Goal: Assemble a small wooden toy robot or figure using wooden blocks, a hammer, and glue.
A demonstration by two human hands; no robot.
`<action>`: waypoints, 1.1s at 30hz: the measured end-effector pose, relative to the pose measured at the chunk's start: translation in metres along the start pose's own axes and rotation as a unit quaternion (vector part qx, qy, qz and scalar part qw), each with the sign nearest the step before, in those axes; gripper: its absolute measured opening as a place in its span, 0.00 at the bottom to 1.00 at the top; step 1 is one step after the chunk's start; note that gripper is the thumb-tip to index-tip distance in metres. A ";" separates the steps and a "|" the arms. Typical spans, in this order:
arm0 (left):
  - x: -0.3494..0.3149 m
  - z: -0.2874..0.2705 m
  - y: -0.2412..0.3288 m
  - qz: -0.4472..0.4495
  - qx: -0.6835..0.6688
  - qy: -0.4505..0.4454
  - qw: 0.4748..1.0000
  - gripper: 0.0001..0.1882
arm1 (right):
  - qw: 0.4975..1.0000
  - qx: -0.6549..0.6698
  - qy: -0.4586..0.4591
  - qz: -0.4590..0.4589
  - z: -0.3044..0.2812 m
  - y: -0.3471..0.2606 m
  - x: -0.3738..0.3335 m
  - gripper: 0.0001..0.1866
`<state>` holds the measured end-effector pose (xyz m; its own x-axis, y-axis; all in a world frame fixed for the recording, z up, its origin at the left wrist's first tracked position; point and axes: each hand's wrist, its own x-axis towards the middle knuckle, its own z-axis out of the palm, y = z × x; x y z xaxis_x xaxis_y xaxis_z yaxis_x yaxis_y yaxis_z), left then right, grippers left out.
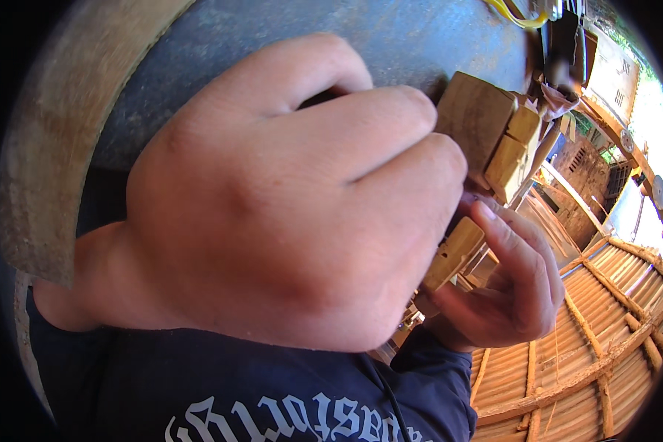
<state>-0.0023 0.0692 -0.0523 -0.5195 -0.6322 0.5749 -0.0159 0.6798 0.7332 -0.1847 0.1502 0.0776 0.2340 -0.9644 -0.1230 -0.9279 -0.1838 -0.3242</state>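
Note:
My left hand [287, 199] fills the middle of the view, very close, its back toward me and its fingers curled closed. What its fingers hold, if anything, is hidden. Just past its knuckles is a wooden block [475, 121] with a paler, notched end piece. Below that, a smaller pale wooden piece [455, 253] shows between my hands; whether the two pieces are joined is hidden. My right hand [519, 276] is closed on the smaller piece, with thumb and bent fingers on either side of it.
A blue-grey worn surface [199, 74] lies behind my left hand. Along the left runs a wide, brown-grey strip [66, 147] with a rough edge. Yellow tubing [519, 15] is at the top right. Ribbed sheeting with wooden poles [567, 353] spans the lower right.

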 end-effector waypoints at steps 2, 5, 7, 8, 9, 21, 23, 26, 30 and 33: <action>-0.002 0.001 -0.002 0.012 0.010 -0.006 1.000 0.17 | 1.000 -0.008 -0.005 -0.004 0.002 0.004 0.001 0.34; -0.004 0.002 -0.006 0.016 0.030 -0.038 0.999 0.18 | 0.999 -0.030 0.000 0.014 0.007 -0.003 0.001 0.35; -0.013 0.008 -0.009 0.011 0.013 -0.012 1.000 0.22 | 0.998 -0.023 0.026 0.057 0.011 -0.009 0.001 0.33; -0.015 0.009 -0.009 0.018 0.015 -0.015 1.000 0.22 | 0.997 -0.024 0.033 0.059 0.012 -0.011 0.002 0.33; -0.016 0.009 -0.010 0.022 0.023 -0.011 0.999 0.24 | 0.997 -0.026 0.025 0.071 0.011 -0.014 0.003 0.33; -0.015 -0.004 -0.010 0.042 0.055 -0.052 0.996 0.27 | 0.995 -0.024 0.025 0.092 0.012 -0.025 0.007 0.27; -0.013 -0.006 -0.010 0.050 0.058 -0.062 0.995 0.27 | 0.995 -0.023 0.033 0.092 0.010 -0.027 0.006 0.27; -0.009 -0.003 -0.011 0.053 0.063 -0.060 0.995 0.28 | 0.996 -0.009 0.033 0.082 0.011 -0.020 0.007 0.27; -0.004 -0.010 -0.007 0.032 0.036 -0.092 0.995 0.29 | 0.996 0.007 0.036 0.080 0.012 -0.018 0.005 0.27; -0.002 -0.017 -0.010 0.023 0.025 -0.112 0.993 0.32 | 0.997 0.007 0.028 0.078 0.012 -0.020 0.005 0.28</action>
<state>0.0139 0.0571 -0.0549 -0.6974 -0.5056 0.5079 -0.0281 0.7275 0.6856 -0.1615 0.1512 0.0724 0.0705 -0.9903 -0.1198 -0.9475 -0.0289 -0.3186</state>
